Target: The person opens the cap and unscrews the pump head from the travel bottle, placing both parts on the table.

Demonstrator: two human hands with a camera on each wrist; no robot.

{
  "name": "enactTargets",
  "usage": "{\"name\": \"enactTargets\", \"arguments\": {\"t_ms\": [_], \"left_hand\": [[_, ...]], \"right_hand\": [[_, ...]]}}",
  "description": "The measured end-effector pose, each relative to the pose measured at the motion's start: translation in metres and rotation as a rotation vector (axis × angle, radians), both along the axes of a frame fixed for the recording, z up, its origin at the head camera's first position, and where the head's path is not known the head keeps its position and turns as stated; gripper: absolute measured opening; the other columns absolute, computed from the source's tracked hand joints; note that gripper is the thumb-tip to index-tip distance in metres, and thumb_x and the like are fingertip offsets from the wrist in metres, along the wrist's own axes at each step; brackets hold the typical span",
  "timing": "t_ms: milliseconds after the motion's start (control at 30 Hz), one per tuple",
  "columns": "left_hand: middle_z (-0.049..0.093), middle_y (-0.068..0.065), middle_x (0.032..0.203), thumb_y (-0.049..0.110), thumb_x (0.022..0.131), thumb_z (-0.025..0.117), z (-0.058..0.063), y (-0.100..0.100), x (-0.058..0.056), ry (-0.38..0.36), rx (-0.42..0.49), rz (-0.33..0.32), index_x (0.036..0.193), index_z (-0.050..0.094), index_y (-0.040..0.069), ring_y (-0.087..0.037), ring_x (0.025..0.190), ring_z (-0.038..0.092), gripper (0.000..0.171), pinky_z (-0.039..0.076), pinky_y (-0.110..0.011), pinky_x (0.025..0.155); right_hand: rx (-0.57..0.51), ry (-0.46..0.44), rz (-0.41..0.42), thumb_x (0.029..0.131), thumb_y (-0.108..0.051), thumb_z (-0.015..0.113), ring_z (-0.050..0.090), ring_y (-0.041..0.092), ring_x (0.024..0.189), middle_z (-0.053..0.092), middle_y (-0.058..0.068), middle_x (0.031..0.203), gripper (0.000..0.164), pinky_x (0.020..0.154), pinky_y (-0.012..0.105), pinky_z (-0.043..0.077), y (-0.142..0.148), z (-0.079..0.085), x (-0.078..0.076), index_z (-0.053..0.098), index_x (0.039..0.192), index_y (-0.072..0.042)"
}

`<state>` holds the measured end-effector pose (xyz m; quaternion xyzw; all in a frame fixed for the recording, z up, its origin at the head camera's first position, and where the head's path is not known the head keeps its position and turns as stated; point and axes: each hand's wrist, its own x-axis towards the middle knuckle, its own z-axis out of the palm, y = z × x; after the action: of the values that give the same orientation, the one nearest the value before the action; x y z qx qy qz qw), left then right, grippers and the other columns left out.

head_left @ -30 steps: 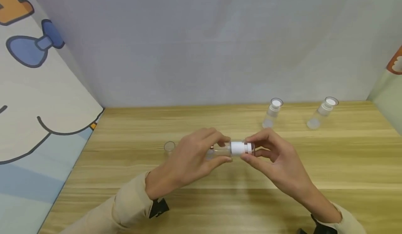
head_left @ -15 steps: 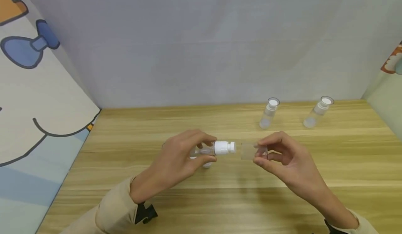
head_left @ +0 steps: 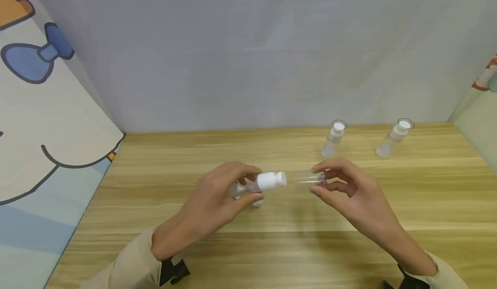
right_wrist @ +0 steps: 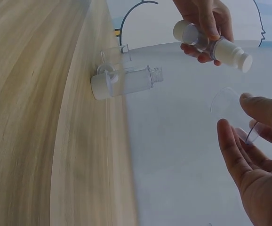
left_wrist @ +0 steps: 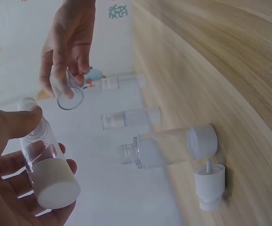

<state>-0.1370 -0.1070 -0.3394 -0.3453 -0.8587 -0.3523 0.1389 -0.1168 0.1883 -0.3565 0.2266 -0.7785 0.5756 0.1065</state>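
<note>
My left hand [head_left: 211,198] grips a clear pump bottle [head_left: 268,181] with a white pump head, tilted nearly level above the table. Fingertips of my right hand [head_left: 357,194] pinch a clear overcap [head_left: 304,179] by its closed end. The overcap's mouth faces the pump head, with a gap between them. In the left wrist view, an uncapped clear bottle [left_wrist: 166,147] stands on the table, its threaded neck bare. Beside it, a loose white pump head [left_wrist: 210,186] lies on its side. Most of these two are hidden under my left hand in the head view.
Two pump bottles with overcaps on stand at the back right, a nearer-to-centre bottle [head_left: 333,140] and a farther-right bottle [head_left: 394,138]. Another clear overcap [right_wrist: 117,55] rests on the wooden table [head_left: 155,151] behind the bare-necked bottle. A grey curtain-like backdrop [head_left: 248,56] rises behind.
A second ago the overcap sat over the pump head. It has come off to the right in my right hand, while my left hand has moved left with the bottle and tilted it slightly.
</note>
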Motion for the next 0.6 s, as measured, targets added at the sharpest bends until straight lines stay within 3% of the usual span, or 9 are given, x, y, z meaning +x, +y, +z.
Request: {"name": "enactTargets", "arguments": {"t_ms": [233,600], "left_hand": [[0.074,0.004,0.105,0.023,0.083,0.090,0.001,-0.006,0.006,-0.005,0.005,0.016,0.120,0.071,0.015,-0.013,0.092,0.071,0.042,0.061,-0.029,0.077],[0.074,0.004,0.104,0.021,0.083,0.089,0.001,-0.007,0.008,0.016,0.018,0.011,0.121,0.071,0.016,-0.012,0.093,0.071,0.042,0.061,-0.030,0.079]], "right_hand": [[0.092,0.089,-0.015,0.083,0.012,0.080,0.068,0.008,0.093,0.068,-0.001,0.114,0.045,0.080,0.021,0.062,-0.004,-0.013,-0.012,0.068,0.122,-0.009],[0.288,0.115,-0.035,0.083,0.004,0.084,0.065,0.006,0.086,0.066,-0.003,0.105,0.044,0.077,0.021,0.062,-0.008,-0.023,-0.026,0.069,0.121,-0.013]]}}
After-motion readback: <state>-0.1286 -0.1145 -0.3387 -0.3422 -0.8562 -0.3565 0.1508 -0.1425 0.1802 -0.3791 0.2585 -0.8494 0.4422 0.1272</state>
